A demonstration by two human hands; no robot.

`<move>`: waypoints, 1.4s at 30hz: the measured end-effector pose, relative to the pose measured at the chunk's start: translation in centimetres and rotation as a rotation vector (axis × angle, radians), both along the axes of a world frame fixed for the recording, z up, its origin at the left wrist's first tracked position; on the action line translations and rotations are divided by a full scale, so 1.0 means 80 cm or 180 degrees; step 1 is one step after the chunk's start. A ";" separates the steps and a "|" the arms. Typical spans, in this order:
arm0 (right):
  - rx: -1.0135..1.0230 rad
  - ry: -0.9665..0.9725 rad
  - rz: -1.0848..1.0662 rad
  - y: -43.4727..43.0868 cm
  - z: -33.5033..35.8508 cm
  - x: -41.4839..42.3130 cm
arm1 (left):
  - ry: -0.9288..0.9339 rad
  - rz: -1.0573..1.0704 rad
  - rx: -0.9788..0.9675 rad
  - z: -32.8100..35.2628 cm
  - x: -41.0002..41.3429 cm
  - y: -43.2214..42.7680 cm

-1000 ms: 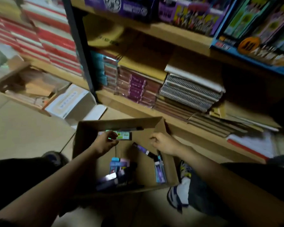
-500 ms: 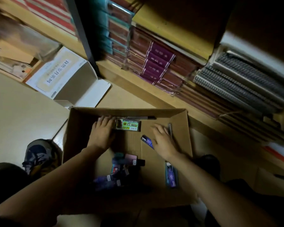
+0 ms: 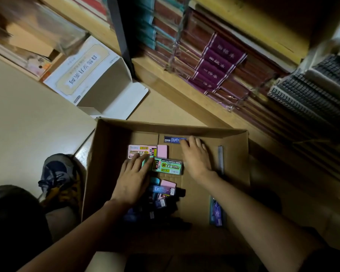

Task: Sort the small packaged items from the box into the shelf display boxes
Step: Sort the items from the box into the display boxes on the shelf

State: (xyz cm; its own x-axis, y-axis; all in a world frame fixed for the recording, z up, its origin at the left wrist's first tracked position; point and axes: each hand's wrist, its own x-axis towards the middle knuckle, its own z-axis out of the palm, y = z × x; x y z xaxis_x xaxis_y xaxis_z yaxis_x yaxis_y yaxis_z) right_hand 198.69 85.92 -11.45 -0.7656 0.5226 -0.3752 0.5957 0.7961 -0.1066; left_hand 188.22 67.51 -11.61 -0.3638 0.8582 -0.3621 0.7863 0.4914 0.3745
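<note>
An open cardboard box (image 3: 106, 146) sits on the floor below me. Inside lie a pink packet (image 3: 143, 151), a green packet (image 3: 168, 166), a small blue packet (image 3: 172, 139) by the far wall, a pile of dark and purple packets (image 3: 163, 195) near me, and a teal one (image 3: 216, 212) at the right wall. My left hand (image 3: 133, 177) lies flat with straight fingers on the pink and green packets. My right hand (image 3: 194, 156) reaches forward, fingertips touching the blue packet.
A white open carton (image 3: 90, 75) lies on the floor beyond the box. A wooden shelf (image 3: 185, 91) carries stacked notebooks (image 3: 214, 61) and spiral pads (image 3: 310, 95). My shoe (image 3: 57, 177) is left of the box.
The view has tilted further down over the box. A pink packet now shows by the green one under my left hand, and my right hand has moved forward to the blue packet.
</note>
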 end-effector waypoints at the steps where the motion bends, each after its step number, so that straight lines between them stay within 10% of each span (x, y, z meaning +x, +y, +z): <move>1: -0.0007 -0.0032 0.0007 0.001 -0.001 0.004 | 0.0023 0.0079 0.0152 0.003 -0.001 0.000; 14: 0.0107 0.0076 -0.0018 0.004 -0.018 0.008 | 0.0067 0.0324 -0.0605 -0.012 -0.041 0.049; 19: 0.0035 0.0220 -0.0132 0.001 -0.017 0.010 | -0.0788 0.0221 -0.0753 -0.011 -0.041 0.050; 27: -0.1784 0.1369 -0.1866 -0.003 0.039 0.036 | -0.1208 0.0231 -0.0721 0.013 -0.045 0.041; 32: -0.3028 0.1798 -0.2378 0.005 0.108 0.051 | -0.2201 0.0985 -0.0056 0.061 -0.043 0.045; 42: -0.3026 0.2158 -0.1915 0.008 0.243 0.075 | -0.3072 0.1951 0.1366 0.179 -0.035 0.062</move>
State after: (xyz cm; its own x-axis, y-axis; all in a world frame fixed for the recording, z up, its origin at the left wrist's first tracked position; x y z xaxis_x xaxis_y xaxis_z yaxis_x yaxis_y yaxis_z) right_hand 204.67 86.53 7.98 -0.6878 0.5927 -0.4191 0.4356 -0.1249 -0.8914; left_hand 185.39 72.46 2.68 -0.4886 0.7553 -0.4369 -0.2229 0.3761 0.8994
